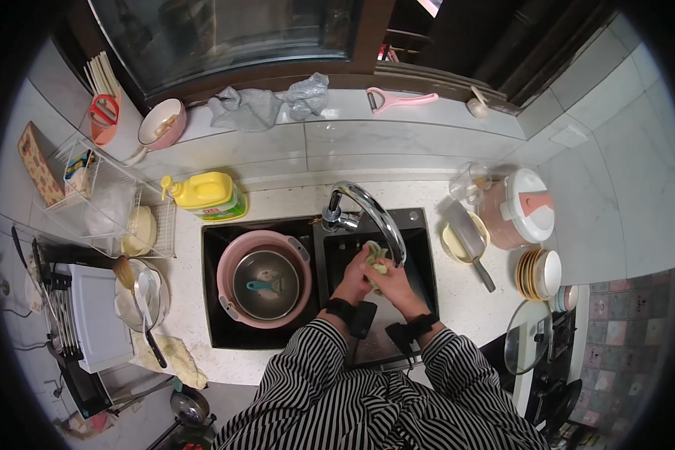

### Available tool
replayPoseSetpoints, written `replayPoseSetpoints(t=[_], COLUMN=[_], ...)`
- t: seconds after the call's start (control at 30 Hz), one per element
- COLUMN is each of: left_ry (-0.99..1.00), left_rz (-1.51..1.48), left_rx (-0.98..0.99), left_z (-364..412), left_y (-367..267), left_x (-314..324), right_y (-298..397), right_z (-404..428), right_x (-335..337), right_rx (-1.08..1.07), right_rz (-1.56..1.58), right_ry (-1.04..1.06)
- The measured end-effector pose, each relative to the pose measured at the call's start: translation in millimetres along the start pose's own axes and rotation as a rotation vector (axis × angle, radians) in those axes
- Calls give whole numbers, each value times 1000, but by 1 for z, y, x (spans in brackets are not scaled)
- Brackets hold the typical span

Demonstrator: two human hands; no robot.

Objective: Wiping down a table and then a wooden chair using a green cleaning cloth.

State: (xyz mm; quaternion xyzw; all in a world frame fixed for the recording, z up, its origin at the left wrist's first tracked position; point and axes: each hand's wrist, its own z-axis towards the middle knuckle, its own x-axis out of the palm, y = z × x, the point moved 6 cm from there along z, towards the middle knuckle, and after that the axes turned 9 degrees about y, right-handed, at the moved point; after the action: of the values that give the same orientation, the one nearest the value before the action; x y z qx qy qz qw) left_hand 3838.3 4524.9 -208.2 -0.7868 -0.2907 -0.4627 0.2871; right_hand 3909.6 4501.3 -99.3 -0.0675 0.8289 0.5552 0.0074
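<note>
Both hands are close together over the right basin of the black sink (435,281), under the curved chrome faucet (379,211). My left hand (353,279) is closed around a crumpled, pale green, leafy-looking item (376,253). My right hand (396,286) grips the same item from the other side, its fingers partly hidden. What the item is cannot be told for certain. In the left basin, a pink plastic tub (225,270) holds a metal bowl (247,261) with a teal-handled tool (259,286) in it.
A cleaver (466,228) lies across a cream bowl (449,247) right of the sink, near stacked bowls (548,274) and a pink lidded container (495,211). A yellow pump bottle (209,194) stands behind the left basin. A pink peeler (405,101) rests on the ledge.
</note>
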Motion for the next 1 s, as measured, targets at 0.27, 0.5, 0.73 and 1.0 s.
replayPoseSetpoints(t=[0.27, 0.5, 0.73, 1.0], left_ry=[-392, -382, 97, -256], left_rz=[195, 244, -89, 259], left_rx=[69, 266, -16, 151], left_z=[-16, -8, 6, -4], left_y=[23, 5, 10, 28], left_x=[18, -27, -7, 5], right_y=[-48, -34, -5, -34], right_z=[29, 18, 3, 21], right_x=[-34, -28, 2, -28], right_rx=[5, 32, -180, 61], right_rz=[-429, -494, -374, -350], right_ry=[-383, -369, -123, -351])
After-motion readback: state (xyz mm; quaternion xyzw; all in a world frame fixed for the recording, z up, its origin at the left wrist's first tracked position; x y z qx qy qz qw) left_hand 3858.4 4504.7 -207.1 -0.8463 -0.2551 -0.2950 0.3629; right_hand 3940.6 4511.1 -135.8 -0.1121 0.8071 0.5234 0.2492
